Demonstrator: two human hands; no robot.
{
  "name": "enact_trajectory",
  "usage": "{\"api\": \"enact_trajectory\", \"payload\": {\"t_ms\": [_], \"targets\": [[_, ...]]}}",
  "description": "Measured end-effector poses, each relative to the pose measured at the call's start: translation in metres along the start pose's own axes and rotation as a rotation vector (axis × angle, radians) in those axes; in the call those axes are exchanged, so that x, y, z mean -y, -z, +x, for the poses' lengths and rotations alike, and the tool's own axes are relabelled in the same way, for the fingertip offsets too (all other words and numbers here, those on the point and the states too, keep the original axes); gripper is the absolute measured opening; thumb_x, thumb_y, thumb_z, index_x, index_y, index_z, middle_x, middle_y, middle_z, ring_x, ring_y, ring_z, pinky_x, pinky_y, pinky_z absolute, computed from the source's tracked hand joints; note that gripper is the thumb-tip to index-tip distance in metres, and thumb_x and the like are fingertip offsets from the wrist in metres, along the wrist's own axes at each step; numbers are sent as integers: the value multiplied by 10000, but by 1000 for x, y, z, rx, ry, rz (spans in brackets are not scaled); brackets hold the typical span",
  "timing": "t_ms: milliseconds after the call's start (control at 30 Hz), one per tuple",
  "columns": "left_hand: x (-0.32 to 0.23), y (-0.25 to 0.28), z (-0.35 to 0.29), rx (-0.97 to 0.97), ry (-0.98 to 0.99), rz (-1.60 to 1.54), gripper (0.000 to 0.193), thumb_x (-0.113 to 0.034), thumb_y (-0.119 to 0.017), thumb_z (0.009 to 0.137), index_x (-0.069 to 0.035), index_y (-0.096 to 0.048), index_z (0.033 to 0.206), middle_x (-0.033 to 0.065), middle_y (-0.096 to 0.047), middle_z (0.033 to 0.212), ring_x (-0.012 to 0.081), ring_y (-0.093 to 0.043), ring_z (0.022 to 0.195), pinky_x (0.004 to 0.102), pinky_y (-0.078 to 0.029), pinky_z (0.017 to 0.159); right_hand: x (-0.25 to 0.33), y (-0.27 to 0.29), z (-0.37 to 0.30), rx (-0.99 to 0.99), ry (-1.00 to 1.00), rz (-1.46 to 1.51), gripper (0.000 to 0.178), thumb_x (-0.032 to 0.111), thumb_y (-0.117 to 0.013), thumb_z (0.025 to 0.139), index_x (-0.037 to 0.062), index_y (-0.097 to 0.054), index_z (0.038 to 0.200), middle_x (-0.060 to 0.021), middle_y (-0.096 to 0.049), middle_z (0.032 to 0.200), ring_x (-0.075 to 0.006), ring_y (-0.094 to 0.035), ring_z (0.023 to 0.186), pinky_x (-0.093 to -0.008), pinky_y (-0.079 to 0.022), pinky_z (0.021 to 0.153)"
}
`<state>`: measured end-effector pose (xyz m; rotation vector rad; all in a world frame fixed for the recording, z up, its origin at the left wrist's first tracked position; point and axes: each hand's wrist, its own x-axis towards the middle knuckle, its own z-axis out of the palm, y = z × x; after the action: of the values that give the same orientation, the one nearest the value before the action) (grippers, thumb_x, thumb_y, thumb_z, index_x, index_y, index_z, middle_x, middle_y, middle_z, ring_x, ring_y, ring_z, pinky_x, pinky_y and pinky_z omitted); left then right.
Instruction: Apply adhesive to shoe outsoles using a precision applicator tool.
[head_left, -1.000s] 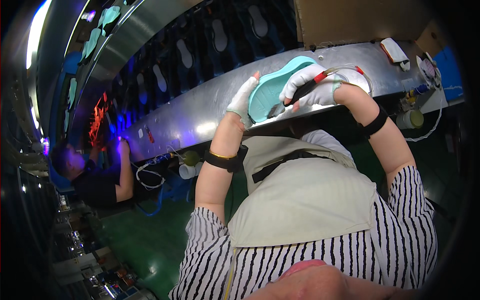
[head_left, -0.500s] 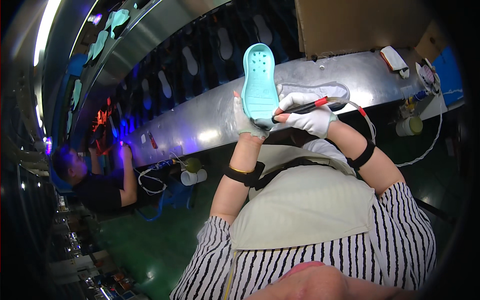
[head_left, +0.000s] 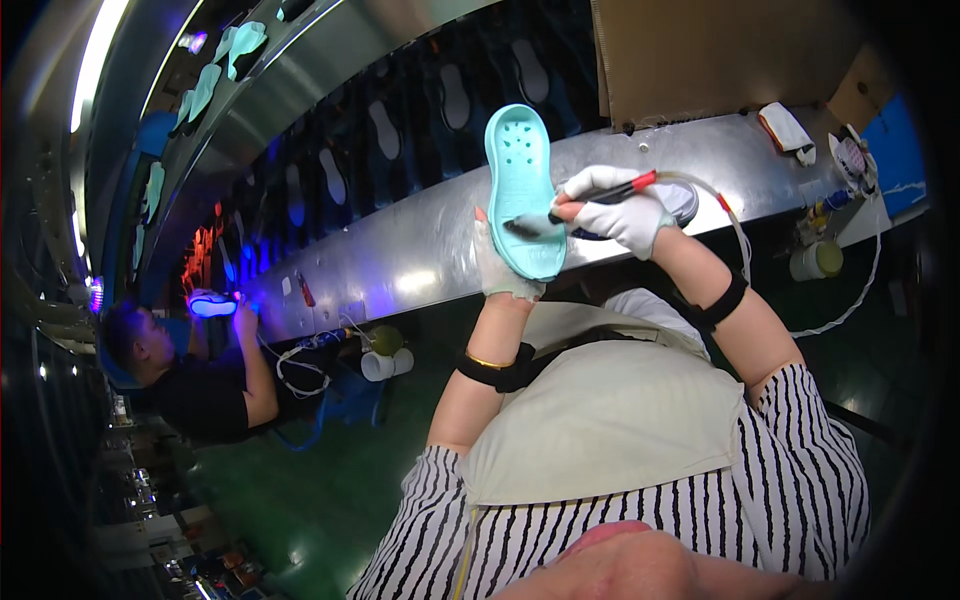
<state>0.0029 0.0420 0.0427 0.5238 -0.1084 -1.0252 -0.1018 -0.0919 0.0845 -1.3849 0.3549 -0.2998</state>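
A turquoise shoe sole (head_left: 520,178) stands roughly lengthwise in front of me, its hollow inner side with small holes toward me. My left hand (head_left: 496,265), in a white glove with bare fingertips, is closed round its near left edge. In my right hand (head_left: 628,220), gloved the same way, is a dark-handled brush (head_left: 530,228) with a clear hose (head_left: 740,235) running from its rear end. The brush's bristles lie over the lower half of the sole, seemingly touching it. Behind my right hand, a grey-and-white shoe part (head_left: 684,203) lies partly hidden on the metal bench.
A long metal bench (head_left: 410,255) crosses in front, with rows of shoe parts in the dark rack (head_left: 455,97) behind it. A cardboard box (head_left: 720,65) and a folded white cloth (head_left: 788,130) are at the right. A co-worker (head_left: 200,370) sits at the far left.
The brush has moved from the sole's near end up onto its inner face. The sole has shifted slightly nearer. The co-worker now holds a glowing sole.
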Motion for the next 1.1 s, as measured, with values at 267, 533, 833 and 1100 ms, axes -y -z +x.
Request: {"api": "enact_trajectory", "payload": {"t_ms": [267,533,833,1100], "targets": [[4,-17,-11,179,106,-6,719,-571,-365,857,-50,-316,1351,194,-440,1281,356,-510,1090,462,-436,924,0,29,38,-213,583,-138,158,-13,-662,763,29,-595,900,-51,-628,927,-137,-597,868,-256,-475,798],[-18,-2,-7,94,12,208,665,-556,-294,893,-36,-393,1295,175,-536,1179,310,-548,1048,402,-460,886,0,10,-8,35,620,-304,144,-11,-677,727,47,-605,837,-60,-609,901,-169,-597,855,-276,-476,779],[-26,-8,-1,72,-73,346,561,-475,-257,942,-55,-401,1285,117,-563,1118,218,-581,950,335,-481,822,23,21,-8,60,716,-620,159,-50,-676,689,54,-582,766,-80,-611,872,-219,-597,819,-293,-471,749],[-32,-27,16,81,-140,383,589,-508,-235,931,-73,-396,1293,174,-575,1083,253,-598,924,355,-490,807,33,12,-8,196,776,-556,155,-65,-646,695,41,-572,781,-105,-596,865,-248,-583,799,-310,-470,736]]}}
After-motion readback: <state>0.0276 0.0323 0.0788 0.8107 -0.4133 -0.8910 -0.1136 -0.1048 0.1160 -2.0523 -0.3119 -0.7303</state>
